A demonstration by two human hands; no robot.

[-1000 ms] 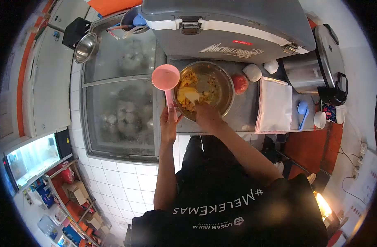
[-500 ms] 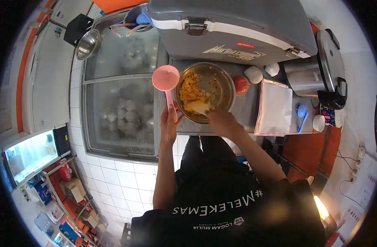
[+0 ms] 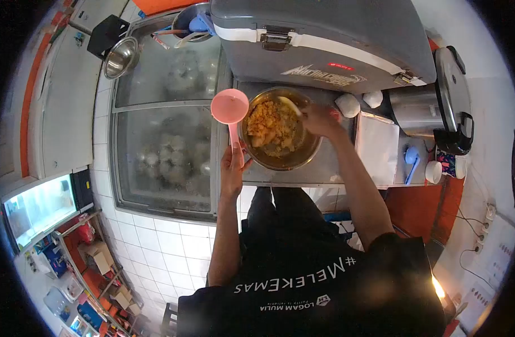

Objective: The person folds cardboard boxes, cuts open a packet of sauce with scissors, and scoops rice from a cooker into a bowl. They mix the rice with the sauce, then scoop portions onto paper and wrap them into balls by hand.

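A metal mixing bowl point(image 3: 312, 150) stands on the grey counter and holds a crumbly orange-yellow food mixture point(image 3: 269, 124). My left hand point(image 3: 233, 173) is wrapped round the handle of a pink ladle point(image 3: 229, 106). The ladle's cup lies to the left of the bowl, and my left fingers are close to the bowl's rim. Over the right side of the bowl, my right hand point(image 3: 320, 121) grips a pale spatula point(image 3: 290, 105); its blade is at the mixture's far edge. A red round thing point(image 3: 336, 114) is mostly hidden behind my right hand.
Behind the bowl stands a large grey cooler box point(image 3: 325, 50). Two white wrapped balls, a stack of paper sheets point(image 3: 376, 149), a blue scoop point(image 3: 412, 163) and a rice cooker point(image 3: 417, 112) are on the right. A glass-topped case point(image 3: 162, 163) lies at left.
My right hand has swung the spatula from the bowl's near side to its far right side, spreading the mixture. My left hand keeps its hold on the ladle.
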